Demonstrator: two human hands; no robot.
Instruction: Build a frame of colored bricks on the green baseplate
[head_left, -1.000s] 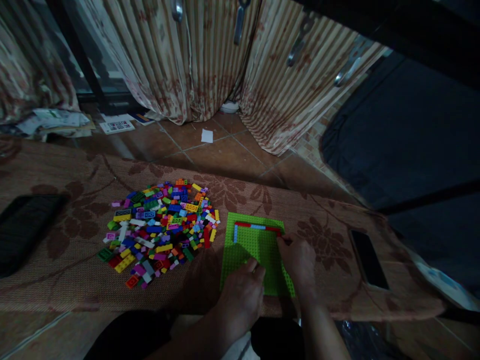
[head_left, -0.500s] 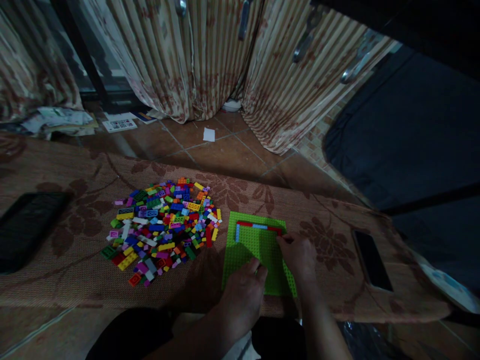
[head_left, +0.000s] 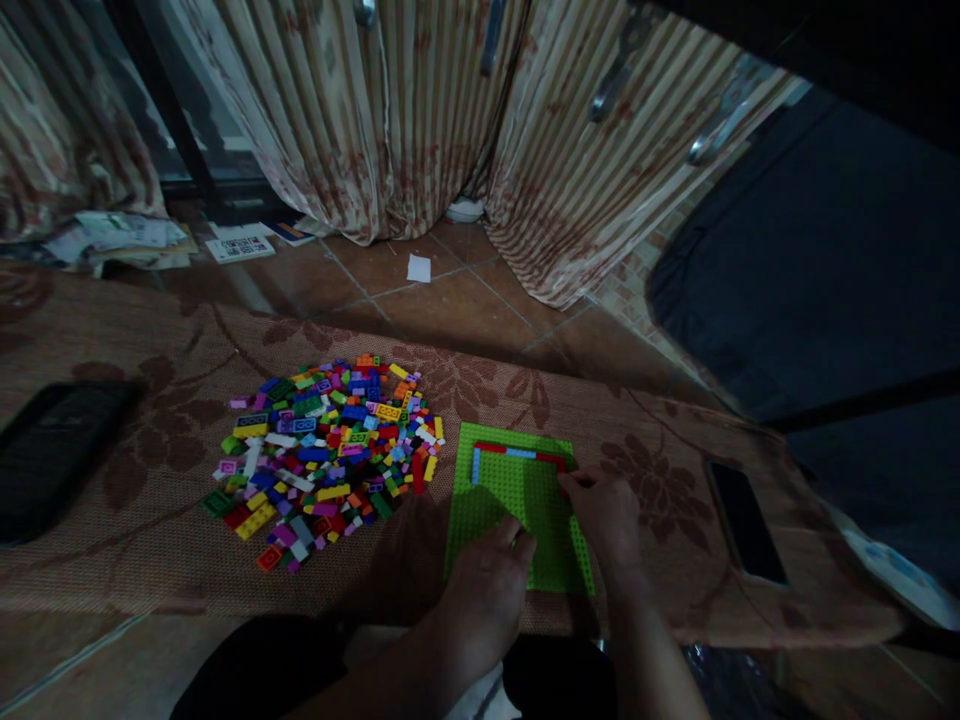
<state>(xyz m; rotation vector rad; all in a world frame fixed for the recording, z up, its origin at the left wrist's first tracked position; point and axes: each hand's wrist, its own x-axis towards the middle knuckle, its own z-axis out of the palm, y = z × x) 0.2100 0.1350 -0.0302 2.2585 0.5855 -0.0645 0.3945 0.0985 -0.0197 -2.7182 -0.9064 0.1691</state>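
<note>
A green studded baseplate (head_left: 506,500) lies in front of me. Along its far edge runs a row of red bricks (head_left: 491,448) with a light blue brick (head_left: 520,453) between them, and a light blue brick (head_left: 475,466) extends toward me at the left corner. My right hand (head_left: 600,505) is closed at the plate's right edge, its fingertips at a red brick (head_left: 562,468) by the far right corner. My left hand (head_left: 493,570) rests on the near left part of the plate, fingers curled; what it holds, if anything, is hidden.
A large pile of mixed bricks (head_left: 330,450) lies left of the plate on the patterned cloth (head_left: 187,540). A dark phone (head_left: 746,522) is at the right, and a black device (head_left: 56,450) at the far left. Striped curtains (head_left: 420,120) hang beyond.
My right hand has moved slightly right and toward me along the plate's edge, showing more red at the far right corner. My left hand has hardly moved.
</note>
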